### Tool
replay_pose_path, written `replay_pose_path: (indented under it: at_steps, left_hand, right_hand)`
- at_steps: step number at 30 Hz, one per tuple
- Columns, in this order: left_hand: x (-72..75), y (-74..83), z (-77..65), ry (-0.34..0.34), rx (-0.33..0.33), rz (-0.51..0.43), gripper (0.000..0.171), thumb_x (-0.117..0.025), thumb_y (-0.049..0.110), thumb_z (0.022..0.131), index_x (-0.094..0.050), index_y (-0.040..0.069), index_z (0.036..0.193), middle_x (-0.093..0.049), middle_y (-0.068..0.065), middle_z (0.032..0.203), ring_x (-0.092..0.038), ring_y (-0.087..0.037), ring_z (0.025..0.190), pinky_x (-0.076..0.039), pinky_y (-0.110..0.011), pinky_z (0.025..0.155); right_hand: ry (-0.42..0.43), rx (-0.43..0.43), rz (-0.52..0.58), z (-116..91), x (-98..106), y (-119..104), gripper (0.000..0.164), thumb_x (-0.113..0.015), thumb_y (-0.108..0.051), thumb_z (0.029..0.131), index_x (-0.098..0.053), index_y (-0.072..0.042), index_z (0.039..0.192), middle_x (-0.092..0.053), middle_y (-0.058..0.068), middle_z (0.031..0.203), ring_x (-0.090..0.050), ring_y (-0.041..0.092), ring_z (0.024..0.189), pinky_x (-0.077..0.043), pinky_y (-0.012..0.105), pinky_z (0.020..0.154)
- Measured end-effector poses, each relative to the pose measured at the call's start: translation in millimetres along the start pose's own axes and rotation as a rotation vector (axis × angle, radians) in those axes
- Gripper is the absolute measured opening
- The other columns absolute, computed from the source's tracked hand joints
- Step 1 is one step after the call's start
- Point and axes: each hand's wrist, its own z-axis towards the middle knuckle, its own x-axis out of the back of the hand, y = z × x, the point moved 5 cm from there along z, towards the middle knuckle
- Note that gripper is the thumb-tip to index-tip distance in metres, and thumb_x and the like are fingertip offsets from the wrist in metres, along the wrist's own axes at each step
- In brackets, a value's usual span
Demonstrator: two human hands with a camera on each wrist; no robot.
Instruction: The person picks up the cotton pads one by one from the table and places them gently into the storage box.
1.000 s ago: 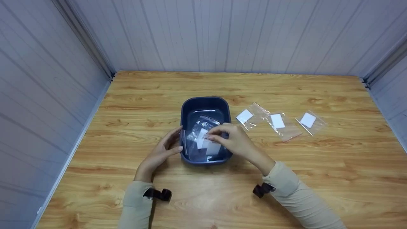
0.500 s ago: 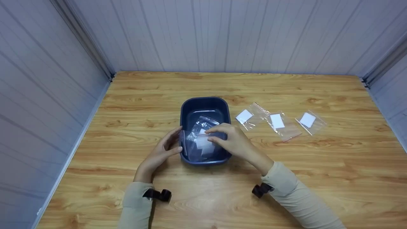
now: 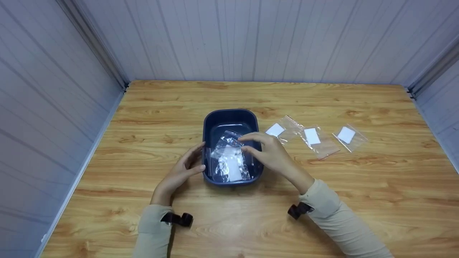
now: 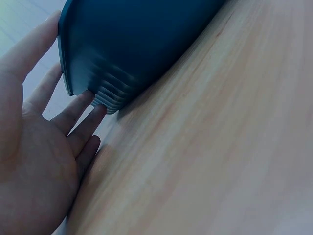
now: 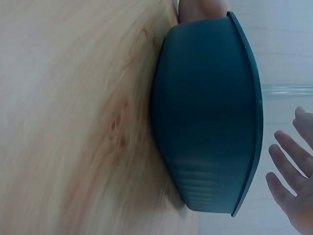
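A dark blue plastic bin point(image 3: 231, 184) stands on the wooden table, with clear zip bags point(image 3: 233, 166) holding white pieces lying overlapped inside it. My left hand point(image 3: 180, 172) is at the bin's left side, its thumb and fingertips at the rim. In the left wrist view the fingers point(image 4: 80, 110) are spread and fairly straight against the ribbed outer wall. Over the bin's right side hovers my right hand point(image 3: 269, 152), thumb and fingers apart. The right wrist view shows those fingers point(image 5: 291, 156) loose beside the rim, with nothing held.
Three more zip bags with white pieces lie right of the bin: a near one point(image 3: 275, 130), a middle one point(image 3: 312, 136) and a far one point(image 3: 346, 135). Panelled walls point(image 3: 236, 39) rise behind the table and at both sides.
My right hand has let go of a zip bag, which now lies in the bin over the other. That hand has drawn back slightly right. The left hand has stayed put.
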Motion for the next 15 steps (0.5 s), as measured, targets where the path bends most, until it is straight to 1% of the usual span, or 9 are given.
replay_pose_path:
  at_steps: [5, 9, 11, 15]
  left_hand:
    - [-0.1, -0.1, -0.2, -0.001, 0.015, -0.004, 0.069, -0.066, 0.007, 0.094, -0.033, 0.012, 0.154, -0.034, -0.009, 0.157, -0.029, -0.025, 0.144, -0.019, -0.041, 0.12]
    - [-0.3, 0.8, 0.1, 0.0, 0.019, -0.006, 0.069, -0.067, 0.008, 0.094, -0.034, 0.012, 0.154, -0.034, -0.009, 0.157, -0.03, -0.024, 0.144, -0.02, -0.04, 0.12]
    - [-0.4, 1.5, -0.2, 0.0, 0.017, -0.008, 0.069, -0.066, 0.008, 0.094, -0.034, 0.012, 0.154, -0.034, -0.009, 0.157, -0.03, -0.024, 0.144, -0.02, -0.04, 0.12]
    - [-0.3, 0.8, 0.0, -0.011, 0.001, -0.007, 0.069, -0.066, 0.007, 0.094, -0.033, 0.011, 0.154, -0.034, -0.009, 0.157, -0.03, -0.025, 0.144, -0.02, -0.041, 0.12]
  right_hand:
    - [0.054, -0.033, 0.023, -0.1, 8.8, 7.6, 0.025, -0.074, -0.011, 0.089, -0.073, -0.004, 0.113, -0.072, 0.005, 0.114, -0.064, 0.02, 0.112, -0.047, 0.033, 0.102]
    - [0.107, -0.041, 0.043, -0.7, 17.9, 15.5, 0.025, -0.073, -0.012, 0.09, -0.073, -0.005, 0.114, -0.072, 0.006, 0.115, -0.064, 0.021, 0.111, -0.049, 0.04, 0.099]
    - [0.134, -0.04, 0.044, -1.0, 22.8, 19.7, 0.025, -0.072, -0.011, 0.09, -0.073, -0.004, 0.115, -0.072, 0.007, 0.114, -0.064, 0.02, 0.108, -0.05, 0.045, 0.096]
    - [0.172, -0.047, 0.011, -2.1, 33.7, 28.8, 0.026, -0.072, -0.012, 0.091, -0.072, -0.004, 0.116, -0.073, 0.009, 0.109, -0.064, 0.02, 0.102, -0.052, 0.04, 0.089]
